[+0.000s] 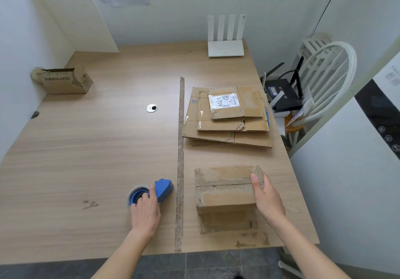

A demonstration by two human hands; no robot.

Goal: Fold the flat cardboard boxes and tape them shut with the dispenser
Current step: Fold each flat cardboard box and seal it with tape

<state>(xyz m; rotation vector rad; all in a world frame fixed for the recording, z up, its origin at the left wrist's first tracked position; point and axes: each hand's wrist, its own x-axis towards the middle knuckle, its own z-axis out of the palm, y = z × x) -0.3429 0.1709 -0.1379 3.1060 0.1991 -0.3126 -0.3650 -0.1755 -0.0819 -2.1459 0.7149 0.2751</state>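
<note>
Folded box (226, 189): near the table's front right edge, flaps closed on top, centre seam showing; one flap lies flat toward you
Handling: light, stiff corrugated card, likely to slide; steady it at the seam's end
Right hand (265, 194): fingers fairly straight, resting against the box's right end, thumb on top
Left hand (145, 210): your fingers curl over the blue tape dispenser (151, 192), left of the box
Flat stack (227, 116): waiting farther back
Surface: pale wooden table (97, 138) with a tape strip (180, 159); white router (226, 48) by the wall

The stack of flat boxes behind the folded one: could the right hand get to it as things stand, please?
Probably yes: the right hand rests on the folded box, and only bare table separates that from the stack of flat boxes.
</note>
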